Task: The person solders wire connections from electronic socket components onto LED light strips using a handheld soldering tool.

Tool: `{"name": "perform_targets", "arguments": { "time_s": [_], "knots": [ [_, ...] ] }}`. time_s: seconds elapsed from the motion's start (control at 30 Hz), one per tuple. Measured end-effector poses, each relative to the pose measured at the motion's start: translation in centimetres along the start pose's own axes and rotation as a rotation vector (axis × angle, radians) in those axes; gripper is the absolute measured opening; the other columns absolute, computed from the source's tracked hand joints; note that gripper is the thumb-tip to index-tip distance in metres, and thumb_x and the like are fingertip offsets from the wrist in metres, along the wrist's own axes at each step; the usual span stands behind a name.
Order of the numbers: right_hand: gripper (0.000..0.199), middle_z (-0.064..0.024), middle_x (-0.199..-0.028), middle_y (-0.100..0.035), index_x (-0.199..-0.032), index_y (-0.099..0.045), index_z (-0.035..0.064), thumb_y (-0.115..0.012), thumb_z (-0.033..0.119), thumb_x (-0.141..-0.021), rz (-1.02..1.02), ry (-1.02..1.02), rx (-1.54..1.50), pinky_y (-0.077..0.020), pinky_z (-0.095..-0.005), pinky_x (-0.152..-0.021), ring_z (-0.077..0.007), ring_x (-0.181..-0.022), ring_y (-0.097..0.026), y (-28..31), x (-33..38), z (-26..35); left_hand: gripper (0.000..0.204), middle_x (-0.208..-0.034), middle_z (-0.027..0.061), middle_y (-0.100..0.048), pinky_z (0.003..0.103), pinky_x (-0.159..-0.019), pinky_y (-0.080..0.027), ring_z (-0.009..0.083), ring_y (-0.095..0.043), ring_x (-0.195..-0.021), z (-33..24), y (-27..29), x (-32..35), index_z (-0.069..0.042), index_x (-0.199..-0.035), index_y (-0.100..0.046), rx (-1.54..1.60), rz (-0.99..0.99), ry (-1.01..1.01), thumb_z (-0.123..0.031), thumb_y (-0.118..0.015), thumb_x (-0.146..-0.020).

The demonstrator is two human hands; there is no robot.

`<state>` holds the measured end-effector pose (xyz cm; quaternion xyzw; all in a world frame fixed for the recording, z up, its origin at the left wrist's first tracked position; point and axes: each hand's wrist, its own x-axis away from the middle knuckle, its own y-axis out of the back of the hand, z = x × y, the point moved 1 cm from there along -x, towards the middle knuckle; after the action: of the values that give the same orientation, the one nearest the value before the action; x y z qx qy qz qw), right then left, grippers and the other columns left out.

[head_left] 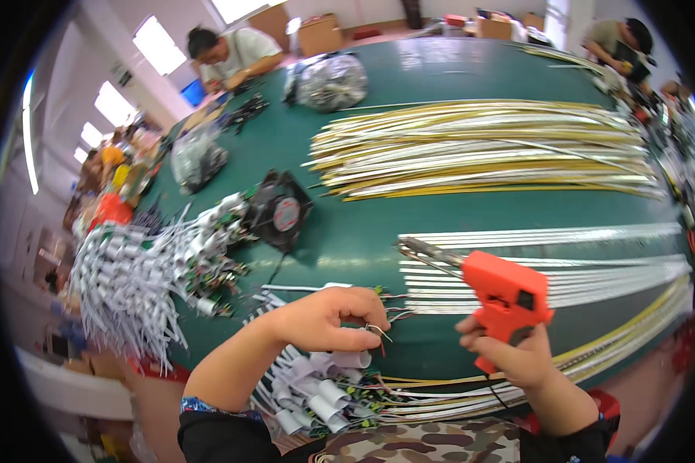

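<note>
My right hand (515,356) is wrapped round the grip of a red soldering gun (505,292), whose metal tip points left over the table. My left hand (333,318) is pinched on thin wires (379,332), their loose ends showing past the fingertips. Just beyond the two hands, flat silver strips (540,282) lie side by side, with fine wires at their left ends. Below my left hand sits a pile of white tubes (324,401) with green circuit boards and wires among them.
A bundle of white and yellow strips (479,147) lies across the green table (355,224). A black fan (279,214) stands by a heap of white cables (127,270) at left. Plastic bags (332,81) lie farther back. Other people (235,58) sit at the far edges.
</note>
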<state>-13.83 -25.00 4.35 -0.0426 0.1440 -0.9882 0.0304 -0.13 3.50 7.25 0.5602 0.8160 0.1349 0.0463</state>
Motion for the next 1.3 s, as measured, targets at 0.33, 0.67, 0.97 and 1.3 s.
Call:
{"name": "perform_targets", "arguments": {
  "time_s": [0.33,0.67,0.97,1.3],
  "knots": [
    [0.086,-0.0167,-0.125,-0.064,-0.158,-0.023,0.0066,-0.073,0.001,-0.088,-0.093,0.229,0.322,-0.0543,-0.0358,-0.091,-0.0211,-0.107,-0.067,-0.1,-0.4,-3.5,0.042,-0.126,0.0180,-0.064,0.041,-0.088,-0.060,0.0281,-0.070,-0.102,1.3,-3.9,-4.3,-0.004,-0.146,-0.041,0.929,-0.189,0.409,-0.017,-0.049,-0.108],
    [0.107,-0.0182,-0.119,-0.069,-0.160,-0.017,0.0070,-0.084,0.007,-0.077,0.006,0.710,0.604,-0.0477,-0.0407,-0.089,-0.0305,-0.098,-0.065,-0.2,-2.1,-4.7,0.031,-0.113,0.0069,-0.062,0.035,-0.078,-0.061,0.0170,-0.068,-0.095,-1.1,-7.1,-8.0,-0.013,-0.127,-0.046,0.894,-0.280,0.454,-0.031,-0.056,-0.103],
    [0.104,-0.0189,-0.112,-0.070,-0.158,-0.021,0.0035,-0.083,0.004,-0.075,0.010,0.739,0.692,-0.0514,-0.0405,-0.083,-0.0330,-0.094,-0.067,0.2,-2.3,-4.7,0.022,-0.120,0.0071,-0.061,0.039,-0.085,-0.058,0.0182,-0.066,-0.104,1.1,-7.3,-8.1,-0.008,-0.115,-0.056,1.210,-0.252,0.417,-0.024,-0.053,-0.101],
    [0.083,-0.0103,-0.109,-0.068,-0.153,-0.028,0.0008,-0.077,0.004,-0.086,-0.123,0.209,0.410,-0.0538,-0.0336,-0.087,-0.0175,-0.097,-0.068,0.0,-1.5,-4.1,0.034,-0.139,0.0140,-0.055,0.041,-0.101,-0.056,0.0269,-0.064,-0.117,1.7,-6.9,-6.0,0.000,-0.136,-0.048,1.082,-0.059,0.342,0.001,-0.051,-0.102]
  ]
}}
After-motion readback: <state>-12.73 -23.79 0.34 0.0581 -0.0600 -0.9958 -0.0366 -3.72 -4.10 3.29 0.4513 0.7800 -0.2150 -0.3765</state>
